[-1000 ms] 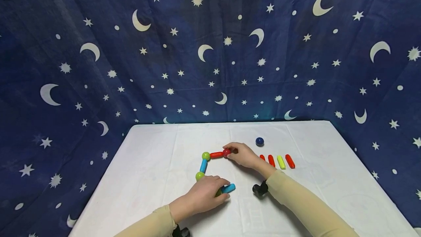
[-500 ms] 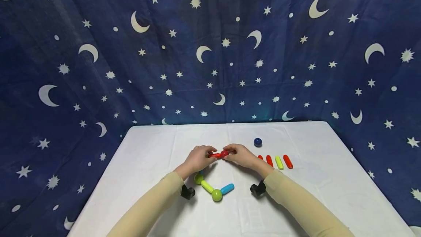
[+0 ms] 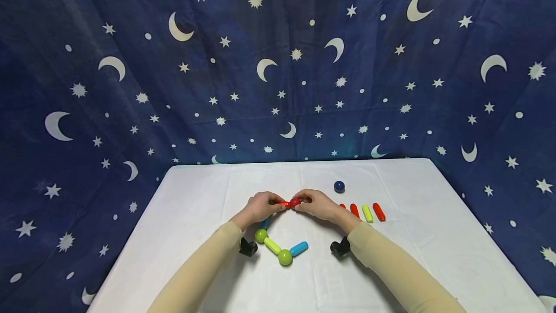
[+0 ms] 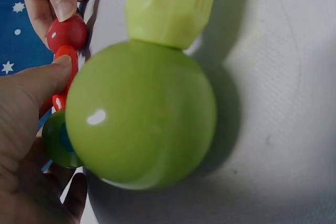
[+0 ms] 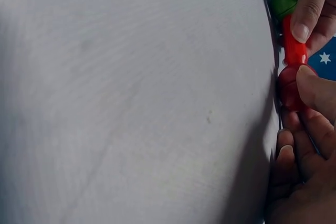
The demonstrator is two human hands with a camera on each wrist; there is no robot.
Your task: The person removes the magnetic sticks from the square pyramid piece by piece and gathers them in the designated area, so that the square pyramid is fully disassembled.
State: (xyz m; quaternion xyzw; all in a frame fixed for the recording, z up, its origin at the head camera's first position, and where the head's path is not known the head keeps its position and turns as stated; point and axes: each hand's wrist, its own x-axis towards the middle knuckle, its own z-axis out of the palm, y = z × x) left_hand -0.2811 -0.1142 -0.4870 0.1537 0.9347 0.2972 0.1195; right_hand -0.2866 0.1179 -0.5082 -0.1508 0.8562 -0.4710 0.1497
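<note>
Across the head view's middle, a red rod (image 3: 284, 204) joins a red ball (image 3: 295, 203). My left hand (image 3: 259, 207) pinches the rod between thumb and fingers, while my right hand (image 3: 320, 206) grips the ball. At the rod's other end is a green ball (image 5: 284, 4), hidden behind my left hand in the head view. From there the chain runs toward me: a blue rod (image 3: 264, 224), a green ball (image 3: 260, 235), a yellow-green rod (image 3: 272, 246), another green ball (image 3: 284, 257) and a blue rod (image 3: 298, 248) with a free end.
A dark blue ball (image 3: 339, 186) lies beyond my right hand. Right of it are loose rods in a row: a yellow-green rod (image 3: 367, 213), a red rod (image 3: 379, 211) and others partly behind my wrist. A starry curtain (image 3: 278, 62) hangs behind the white table (image 3: 208, 182).
My left hand has moved from the near green ball up to the red rod and holds it. My right hand has stayed at the red ball.
</note>
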